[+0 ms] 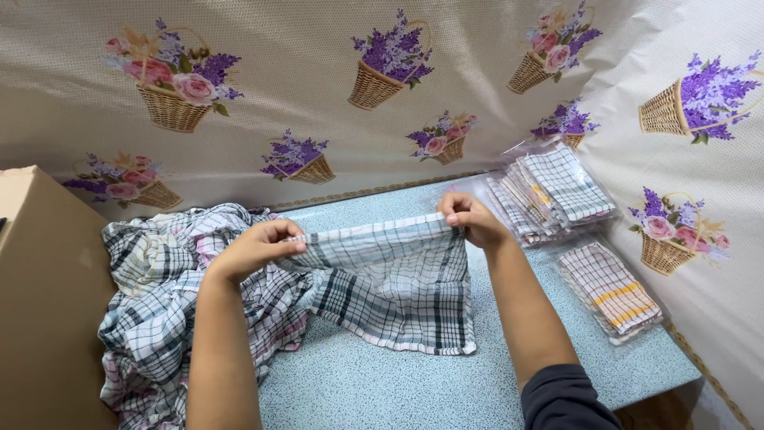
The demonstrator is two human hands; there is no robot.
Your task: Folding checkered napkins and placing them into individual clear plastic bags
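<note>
Checked cloth [390, 279] stretched between left hand [259, 248] and right hand [471, 219] above table [382, 382].

Stack of clear-wrapped checked cloth packs [557, 191] at far right of bench; single striped, yellow-banded pack [609, 291] nearer; brown cardboard box [40, 302] left.

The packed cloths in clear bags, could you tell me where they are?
In the head view, the bagged cloths lie at the table's right, beyond the right hand.
</note>
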